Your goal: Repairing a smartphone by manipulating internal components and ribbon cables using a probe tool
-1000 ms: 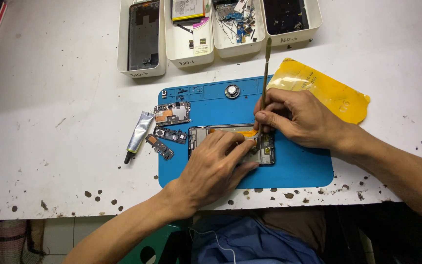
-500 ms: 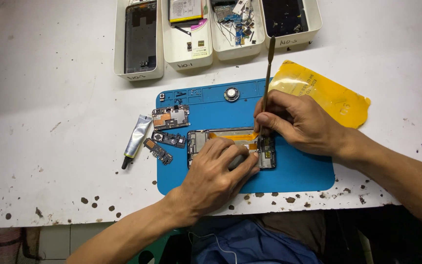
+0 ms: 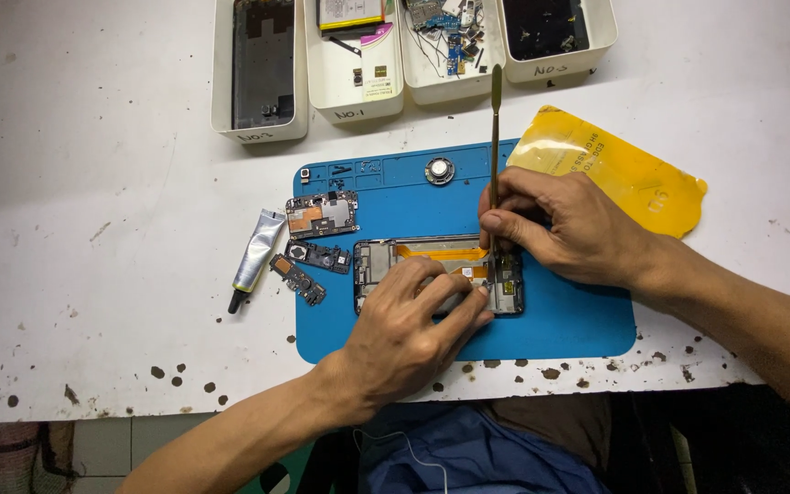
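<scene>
An opened phone frame (image 3: 386,261) with an orange flex cable lies on a blue work mat (image 3: 560,320). My left hand (image 3: 413,329) presses down on the frame's lower middle, fingers spread over it. My right hand (image 3: 564,224) grips a thin metal spudger (image 3: 496,119), held nearly upright, its lower tip inside the frame's right end. Part of the frame is hidden under both hands.
A circuit board (image 3: 322,215), two small black parts (image 3: 308,270) and a round part (image 3: 439,170) lie on the mat's left and top. A glue tube (image 3: 253,258) rests on the white table. Several white bins (image 3: 260,69) line the back. A yellow bag (image 3: 610,169) lies right.
The view has shifted slightly. My right hand has tipped the spudger more upright; my left hand stays on the frame.
</scene>
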